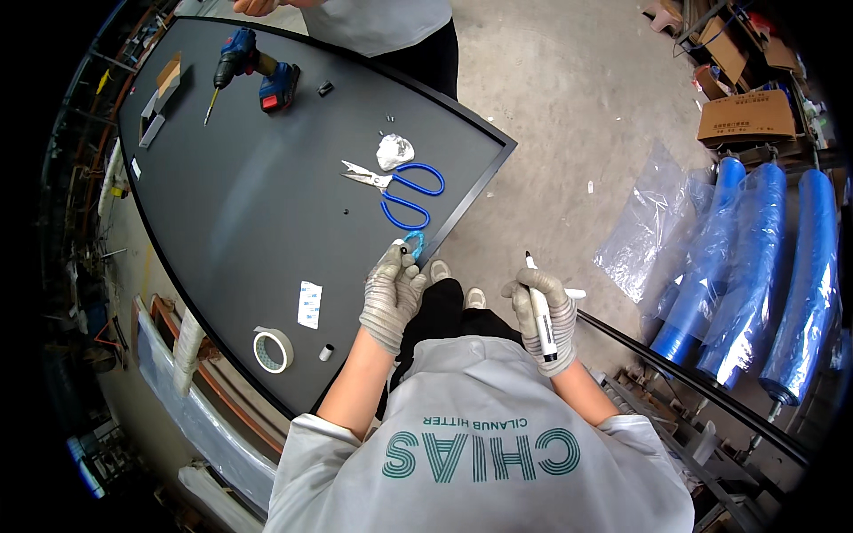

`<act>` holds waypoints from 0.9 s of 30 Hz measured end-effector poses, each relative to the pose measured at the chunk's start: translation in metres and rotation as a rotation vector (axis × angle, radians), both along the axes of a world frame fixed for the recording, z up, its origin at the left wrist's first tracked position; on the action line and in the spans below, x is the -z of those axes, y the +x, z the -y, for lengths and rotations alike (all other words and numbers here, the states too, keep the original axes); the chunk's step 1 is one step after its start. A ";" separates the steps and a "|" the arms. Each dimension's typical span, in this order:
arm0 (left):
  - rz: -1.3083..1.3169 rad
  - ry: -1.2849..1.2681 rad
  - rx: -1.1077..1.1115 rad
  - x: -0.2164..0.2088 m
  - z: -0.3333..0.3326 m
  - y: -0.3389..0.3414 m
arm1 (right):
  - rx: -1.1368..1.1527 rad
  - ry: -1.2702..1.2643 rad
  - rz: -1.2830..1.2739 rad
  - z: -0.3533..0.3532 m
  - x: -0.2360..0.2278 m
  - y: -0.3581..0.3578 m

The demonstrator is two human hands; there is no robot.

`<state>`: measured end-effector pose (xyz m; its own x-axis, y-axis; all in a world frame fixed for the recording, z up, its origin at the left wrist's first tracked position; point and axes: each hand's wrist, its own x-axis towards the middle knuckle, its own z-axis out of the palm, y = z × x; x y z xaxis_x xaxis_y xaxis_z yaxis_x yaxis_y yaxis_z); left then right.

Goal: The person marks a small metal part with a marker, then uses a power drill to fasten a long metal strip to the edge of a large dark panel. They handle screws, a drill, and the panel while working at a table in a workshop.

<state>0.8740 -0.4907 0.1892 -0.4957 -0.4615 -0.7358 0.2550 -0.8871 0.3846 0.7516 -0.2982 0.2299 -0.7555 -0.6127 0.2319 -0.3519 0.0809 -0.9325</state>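
Note:
Both my hands wear pale grey gloves. My right hand [544,311] is closed around a white marker [541,322], held upright beyond the table's edge. Its dark narrow end points away from me. A short white piece [576,293] sticks out beside that hand. Over the table's near corner, my left hand [393,298] pinches a small black piece [404,250]; I cannot make out what it is. Just beyond its fingertips lies a blue plastic loop [415,242]. Farther off are blue-handled scissors [391,188], blades apart, and a crumpled white wad [394,152].
The dark panel-topped table [222,258] carries a cordless drill [253,67], a tape roll [273,350], a printed white slip [309,305] and a small black-and-white cylinder [326,353]. Another person [382,27] stands at its far side. Blue film rolls [751,275] stand right, behind a dark rail [675,377].

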 end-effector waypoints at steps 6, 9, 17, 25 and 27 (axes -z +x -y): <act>-0.203 0.008 0.033 0.040 0.045 -0.057 | -0.058 0.008 -0.047 0.044 -0.022 -0.014; -0.059 -0.061 0.057 0.034 0.059 -0.088 | -0.121 0.007 -0.007 0.064 -0.018 -0.027; 0.453 -0.656 0.319 0.046 0.086 -0.148 | -0.372 0.039 0.121 0.115 -0.007 -0.082; 0.955 -1.190 0.574 0.060 0.086 -0.191 | -0.530 0.004 0.148 0.157 0.005 -0.213; 0.994 -1.042 0.612 0.055 0.089 -0.196 | -0.505 -0.064 0.151 0.170 0.017 -0.241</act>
<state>0.6780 -0.5799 0.1342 -0.3192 -0.8742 -0.3660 -0.7511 -0.0021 0.6602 0.5110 -0.4678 0.2133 -0.3976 -0.8972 0.1922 -0.1931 -0.1229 -0.9734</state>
